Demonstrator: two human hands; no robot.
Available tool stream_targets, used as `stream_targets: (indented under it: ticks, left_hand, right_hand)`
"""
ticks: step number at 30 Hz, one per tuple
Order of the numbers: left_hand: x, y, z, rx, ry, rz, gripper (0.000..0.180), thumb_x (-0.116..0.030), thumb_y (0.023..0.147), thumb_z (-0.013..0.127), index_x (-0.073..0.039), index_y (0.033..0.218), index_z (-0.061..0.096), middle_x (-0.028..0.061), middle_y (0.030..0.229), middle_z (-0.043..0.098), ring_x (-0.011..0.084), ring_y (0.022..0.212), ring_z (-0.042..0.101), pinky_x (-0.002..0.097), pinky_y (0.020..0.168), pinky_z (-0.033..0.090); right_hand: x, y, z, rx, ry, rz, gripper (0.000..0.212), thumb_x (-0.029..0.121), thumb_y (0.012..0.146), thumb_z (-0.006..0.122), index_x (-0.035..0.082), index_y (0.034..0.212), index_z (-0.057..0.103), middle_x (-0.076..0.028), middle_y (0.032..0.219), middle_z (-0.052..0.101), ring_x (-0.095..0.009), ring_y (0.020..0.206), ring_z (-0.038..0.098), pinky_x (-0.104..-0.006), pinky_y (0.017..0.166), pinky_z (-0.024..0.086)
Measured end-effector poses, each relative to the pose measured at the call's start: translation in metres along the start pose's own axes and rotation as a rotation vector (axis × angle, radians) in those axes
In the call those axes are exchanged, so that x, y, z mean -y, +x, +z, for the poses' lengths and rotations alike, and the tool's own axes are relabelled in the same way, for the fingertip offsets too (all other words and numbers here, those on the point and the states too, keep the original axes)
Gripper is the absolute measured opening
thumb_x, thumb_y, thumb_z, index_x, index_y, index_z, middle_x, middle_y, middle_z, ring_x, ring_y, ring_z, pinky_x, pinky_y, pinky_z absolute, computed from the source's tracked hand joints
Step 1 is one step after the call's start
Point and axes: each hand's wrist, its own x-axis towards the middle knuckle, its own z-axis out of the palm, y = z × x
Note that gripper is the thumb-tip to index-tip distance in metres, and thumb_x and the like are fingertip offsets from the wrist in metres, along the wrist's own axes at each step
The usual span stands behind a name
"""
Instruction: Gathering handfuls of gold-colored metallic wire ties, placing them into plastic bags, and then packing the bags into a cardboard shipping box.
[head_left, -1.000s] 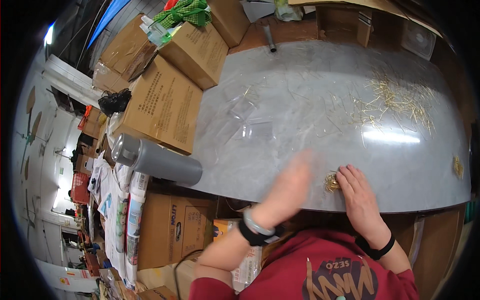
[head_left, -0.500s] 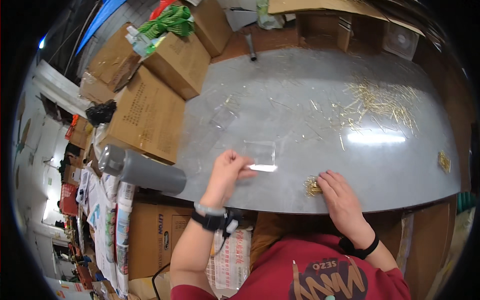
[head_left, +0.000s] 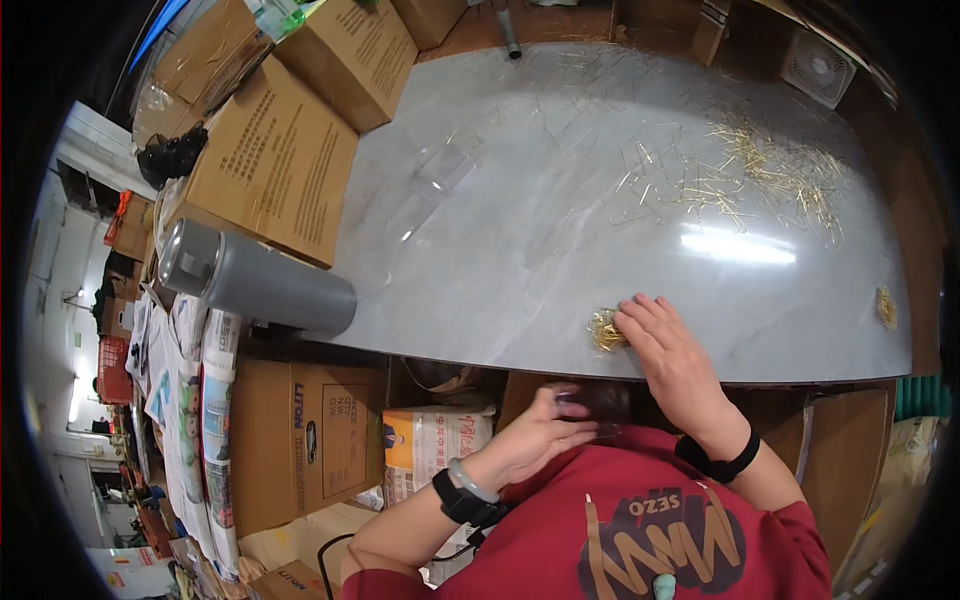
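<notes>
Just off the near table edge, my left hand grips a small clear plastic box, blurred by motion. Its open side and contents cannot be made out. My right hand rests on the tabletop with its fingers stretched out, their tips against a small bundle of gold-coloured wire pins. The bundle lies to the left of those fingers, partly covered by them. A loose, wide heap of similar gold pins spreads across the far right of the table. Another small gold bundle sits near the right edge.
The grey marbled table bears clear plastic pieces at left. A grey bottle lies across its left corner. Cardboard boxes line the left side; a white fan stands far right. A dark tube lies at the back.
My left hand has brought the clear plastic box from above the table toward my body, past the near edge. My right hand stays by the gold bundle. The whole view has shifted.
</notes>
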Motion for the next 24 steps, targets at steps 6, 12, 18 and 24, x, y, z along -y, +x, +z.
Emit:
stream_targets:
  ticks: [6, 12, 18, 24]
  left_hand:
    - [0.006, -0.004, -0.005, 0.095, -0.061, -0.066, 0.062, 0.007, 0.099, 0.052, -0.004, 0.151, 0.020, 0.0208, 0.140, 0.040, 0.0385, 0.133, 0.051, 0.0484, 0.115, 0.045]
    - [0.005, -0.001, -0.002, 0.296, -0.278, 0.127, 0.067, 0.009, 0.097, 0.052, -0.007, 0.154, 0.021, 0.0195, 0.153, 0.037, 0.0384, 0.142, 0.042, 0.0530, 0.123, 0.033]
    - [0.009, -0.027, 0.003, 0.419, -0.205, 0.147, 0.078, 0.004, 0.098, 0.057, -0.010, 0.160, 0.011, 0.0130, 0.161, 0.026, 0.0335, 0.148, 0.036, 0.0525, 0.124, 0.030]
    - [-0.041, -0.013, 0.035, 0.371, 0.199, 0.362, 0.075, -0.005, 0.106, 0.045, -0.010, 0.162, -0.005, 0.0138, 0.161, 0.025, 0.0297, 0.143, 0.041, 0.0516, 0.117, 0.040]
  right_hand:
    - [0.008, -0.002, 0.010, 0.045, 0.010, -0.080, 0.048, -0.004, 0.083, 0.059, -0.003, 0.132, 0.058, -0.018, 0.136, 0.059, -0.037, 0.133, 0.053, -0.0497, 0.116, 0.040]
    - [0.025, -0.015, 0.007, 0.121, 0.092, -0.193, 0.048, 0.002, 0.084, 0.062, -0.004, 0.131, 0.058, -0.019, 0.138, 0.058, -0.037, 0.133, 0.053, -0.0500, 0.117, 0.039]
    - [0.029, -0.030, 0.001, 0.220, 0.296, -0.268, 0.046, 0.004, 0.084, 0.068, -0.002, 0.129, 0.059, -0.017, 0.137, 0.059, -0.037, 0.132, 0.054, -0.0498, 0.116, 0.041]
    - [0.016, -0.007, -0.014, -0.028, 0.346, -0.164, 0.047, -0.002, 0.086, 0.069, 0.002, 0.132, 0.059, -0.019, 0.135, 0.060, -0.039, 0.129, 0.057, -0.0504, 0.111, 0.046]
